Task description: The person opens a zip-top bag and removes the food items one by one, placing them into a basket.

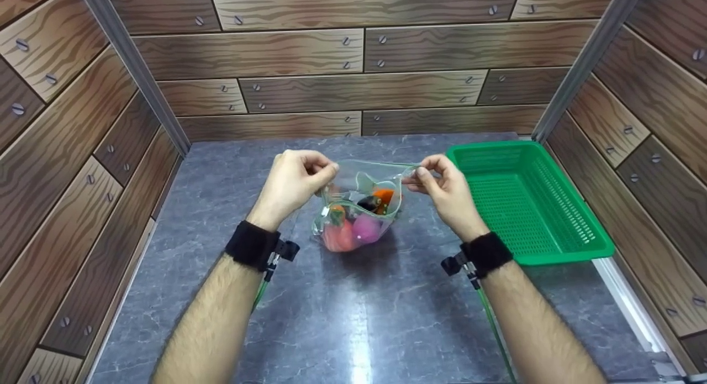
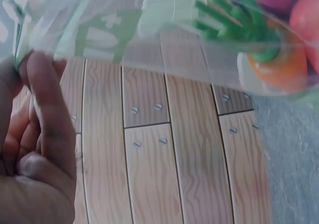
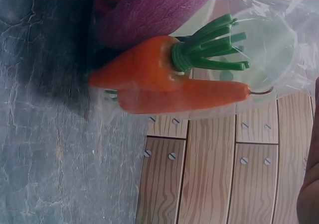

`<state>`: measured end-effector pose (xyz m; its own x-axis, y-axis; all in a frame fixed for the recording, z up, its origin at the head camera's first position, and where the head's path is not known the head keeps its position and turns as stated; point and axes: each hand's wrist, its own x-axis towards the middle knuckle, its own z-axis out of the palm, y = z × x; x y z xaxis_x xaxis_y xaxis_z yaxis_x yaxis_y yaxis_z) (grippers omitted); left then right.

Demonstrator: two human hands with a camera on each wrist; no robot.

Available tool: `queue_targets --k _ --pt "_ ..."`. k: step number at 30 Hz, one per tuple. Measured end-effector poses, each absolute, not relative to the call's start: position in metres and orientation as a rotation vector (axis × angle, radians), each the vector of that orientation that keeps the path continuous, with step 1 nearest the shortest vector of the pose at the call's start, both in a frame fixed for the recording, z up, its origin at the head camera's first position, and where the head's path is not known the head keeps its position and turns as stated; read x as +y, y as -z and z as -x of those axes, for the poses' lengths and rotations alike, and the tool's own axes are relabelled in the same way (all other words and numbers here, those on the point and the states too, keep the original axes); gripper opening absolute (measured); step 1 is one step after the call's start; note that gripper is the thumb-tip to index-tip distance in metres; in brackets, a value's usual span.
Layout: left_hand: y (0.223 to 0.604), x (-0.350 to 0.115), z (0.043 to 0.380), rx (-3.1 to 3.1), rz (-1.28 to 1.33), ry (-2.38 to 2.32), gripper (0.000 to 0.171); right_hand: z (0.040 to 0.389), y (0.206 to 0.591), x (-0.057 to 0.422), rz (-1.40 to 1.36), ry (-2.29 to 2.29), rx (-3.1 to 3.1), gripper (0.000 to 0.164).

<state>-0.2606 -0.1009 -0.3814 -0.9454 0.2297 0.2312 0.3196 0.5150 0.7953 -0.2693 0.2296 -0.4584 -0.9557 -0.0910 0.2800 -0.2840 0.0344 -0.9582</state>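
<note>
Nearest us, black straps [image 1: 253,246] circle both wrists above the grey marbled tabletop [image 1: 309,329]. Just past them, the hands are apart: the left hand [image 1: 293,182] pinches one side of a clear zip bag [image 1: 348,171], the right hand [image 1: 444,188] pinches the other, its mouth gaping between them, mid-table! Inside we spot an orange carrot [image 3: 144,67] with green stalks and a rounded purple piece [image 1: 367,228] (whether the bag's base touches down, we can't tell). Right of it sits a green perforated basket [image 1: 513,207]; farthest, wood-patterned panels [image 1: 293,52].
</note>
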Motion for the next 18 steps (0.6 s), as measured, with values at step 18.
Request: queue_targets --k 18 --pt "0.383 -0.097 0.261 -2.547 0.411 1.494 0.016 0.250 0.517 0.231 -0.388 -1.755 -2.622 0.020"
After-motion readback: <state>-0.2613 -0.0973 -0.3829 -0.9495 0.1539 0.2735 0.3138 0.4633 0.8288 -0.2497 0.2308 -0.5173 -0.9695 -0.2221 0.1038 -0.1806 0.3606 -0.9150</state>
